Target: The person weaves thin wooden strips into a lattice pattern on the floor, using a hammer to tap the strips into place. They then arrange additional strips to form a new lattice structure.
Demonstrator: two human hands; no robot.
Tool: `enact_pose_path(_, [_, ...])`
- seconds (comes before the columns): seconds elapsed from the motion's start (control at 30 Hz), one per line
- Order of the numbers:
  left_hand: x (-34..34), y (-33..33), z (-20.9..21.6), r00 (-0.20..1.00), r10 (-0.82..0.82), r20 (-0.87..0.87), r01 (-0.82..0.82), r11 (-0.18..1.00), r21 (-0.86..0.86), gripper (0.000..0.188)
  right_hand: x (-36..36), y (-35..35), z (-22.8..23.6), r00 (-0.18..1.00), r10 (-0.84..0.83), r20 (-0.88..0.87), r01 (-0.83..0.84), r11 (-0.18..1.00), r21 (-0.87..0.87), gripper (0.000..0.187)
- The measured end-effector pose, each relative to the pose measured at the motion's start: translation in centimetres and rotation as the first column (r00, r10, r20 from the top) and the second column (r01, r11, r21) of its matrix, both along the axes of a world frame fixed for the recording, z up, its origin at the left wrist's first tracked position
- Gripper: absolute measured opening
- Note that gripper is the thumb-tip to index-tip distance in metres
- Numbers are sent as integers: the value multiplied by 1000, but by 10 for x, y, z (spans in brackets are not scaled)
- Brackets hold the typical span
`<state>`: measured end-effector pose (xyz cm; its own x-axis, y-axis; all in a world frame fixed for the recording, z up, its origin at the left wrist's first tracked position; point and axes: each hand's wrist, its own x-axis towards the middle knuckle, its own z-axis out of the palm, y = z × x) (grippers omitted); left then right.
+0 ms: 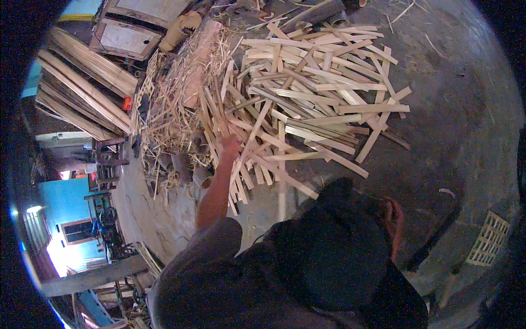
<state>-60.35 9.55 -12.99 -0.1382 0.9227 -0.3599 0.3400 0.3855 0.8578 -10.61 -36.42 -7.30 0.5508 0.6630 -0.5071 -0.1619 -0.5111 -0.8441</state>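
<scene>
My left hand (230, 146) reaches into the near left side of a large heap of flat, pale bamboo strips (307, 88). Its fingers look closed round a few strips there, though the strips around it hide part of the grip. Some strips stick out toward me below the hand, and others lean away above it. Dark clothing fills the lower middle of the view, and my right hand is not visible. A reddish, cord-like thing (394, 225) shows beside the dark clothing; I cannot make out what it is.
Loose shavings (175, 98) and short bamboo tubes (183, 164) lie left of the heap. Long split slats (87, 82) are stacked farther left. A woven lattice panel (489, 238) lies at the far right on the concrete floor (438, 109).
</scene>
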Motion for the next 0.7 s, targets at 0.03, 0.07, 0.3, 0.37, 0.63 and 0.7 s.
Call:
enact_pose_path(0.03, [27, -1, 8, 1000, 22, 12, -22, 1000, 21, 25, 2, 0, 10, 999, -41, 3, 41, 999, -19, 26])
enact_pose_path(0.07, [53, 4, 26, 999, 44, 24, -46, 998, 51, 24, 4, 5, 14, 998, -61, 12, 62, 998, -26, 25])
enact_pose_path(0.3, [38, 5, 43, 977, 212, 37, -215, 962, 169, 40, 16, -37, -89, 945, 53, 324, -59, 998, 10, 26])
enact_pose_path(0.37, [72, -6, 71, 937, 329, -117, -300, 930, 213, 50, 17, -33, -81, 960, 13, 279, -14, 1000, -1, 26])
enact_pose_path(0.63, [97, -23, 64, 926, 306, -222, -188, 882, 432, 53, 23, -28, -49, 986, 53, 159, -50, 998, -26, 31])
enact_pose_path(0.7, [60, -33, 82, 895, 281, -347, -95, 879, 467, 50, 19, 2, -11, 959, 205, 196, -180, 974, -137, 31])
